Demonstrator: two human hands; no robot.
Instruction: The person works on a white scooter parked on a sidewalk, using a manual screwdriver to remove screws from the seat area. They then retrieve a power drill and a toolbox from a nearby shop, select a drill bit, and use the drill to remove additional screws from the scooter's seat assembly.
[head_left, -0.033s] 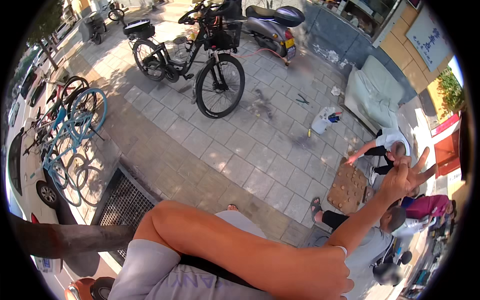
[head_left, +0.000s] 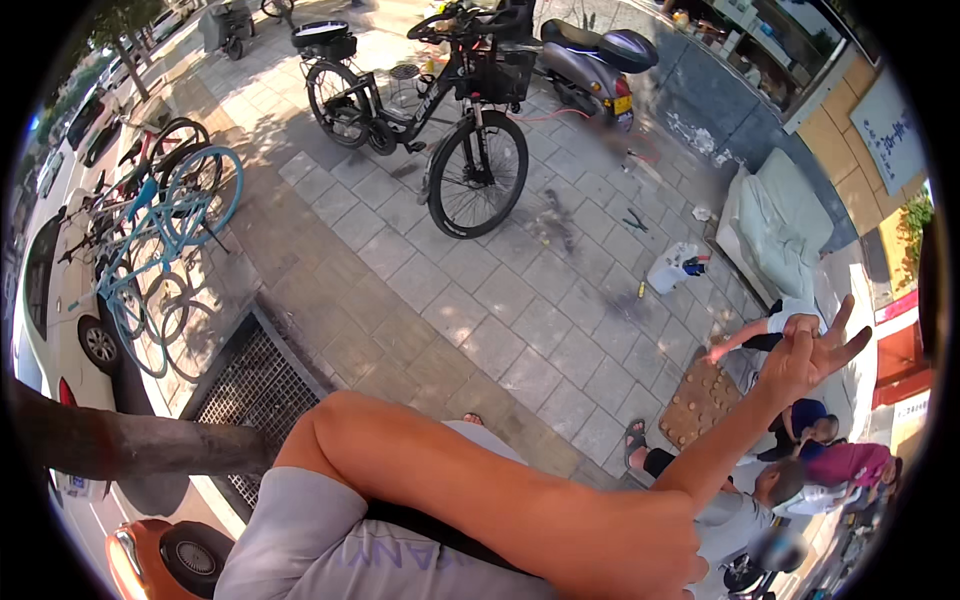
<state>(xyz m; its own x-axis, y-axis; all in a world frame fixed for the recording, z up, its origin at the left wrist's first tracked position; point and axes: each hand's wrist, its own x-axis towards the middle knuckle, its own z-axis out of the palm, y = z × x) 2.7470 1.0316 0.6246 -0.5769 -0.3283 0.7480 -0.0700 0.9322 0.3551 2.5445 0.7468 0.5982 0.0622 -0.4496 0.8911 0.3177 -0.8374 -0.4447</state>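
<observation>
My left forearm crosses in front of my body, and my left hand (head_left: 630, 545) lies by the bent elbow of my right arm. Its fingers curl downward at the lower right, hiding whatever is in them. My right hand (head_left: 808, 355) is raised at the right, with two fingers stretched apart and the others bent; I see nothing in it. Behind my right forearm lies a brown game board (head_left: 695, 405) with several round pieces. A person's hand (head_left: 718, 352) reaches over its far edge.
Seated people, one in a maroon shirt (head_left: 850, 464), crowd the right. An electric bicycle (head_left: 478, 175), a scooter (head_left: 590, 70), a white bucket (head_left: 672, 268) and pliers (head_left: 634, 220) are ahead. Parked bicycles (head_left: 165, 225), a tree trunk (head_left: 140, 447) and a metal grate (head_left: 255, 385) are left.
The view has turned a little, so the bicycle, scooter and bucket sit farther right. A person in dark blue beside the board shows more. My hands keep the same pose.
</observation>
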